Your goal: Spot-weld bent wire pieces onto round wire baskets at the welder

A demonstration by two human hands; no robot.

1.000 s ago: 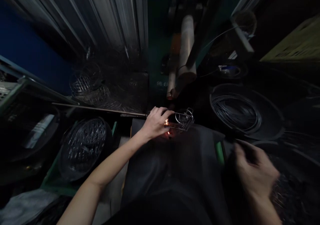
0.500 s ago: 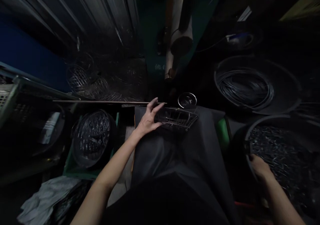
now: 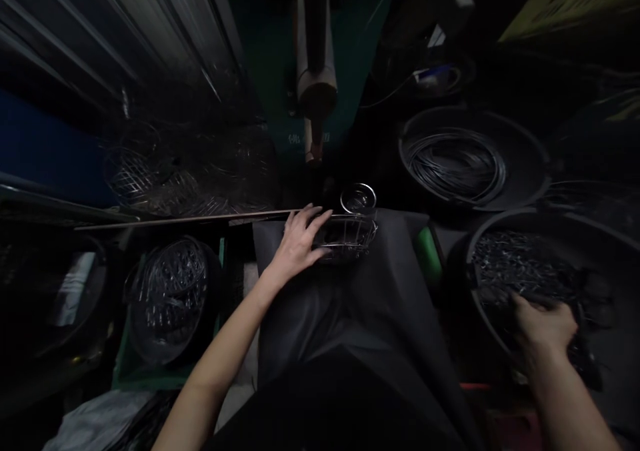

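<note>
My left hand is at the left end of a small wire basket, thumb below and fingers over the top. The basket lies on its side across the dark apron on my lap. Over on the right, my right hand reaches into a big dark tub of small metal wire pieces. Its fingers curl down against something dark among the pieces; blur hides what they grip. Just beyond the basket is a shiny round metal ring or bowl.
A second tub holds coiled wire. At left, a basin of wire parts sits in a green crate. A thin rod extends left from near my left hand. A machine cylinder hangs ahead.
My right hand has moved from the tub's near rim to inside, over the metal pieces. My left hand stays at the basket, which has turned slightly. The whole view has shifted.
</note>
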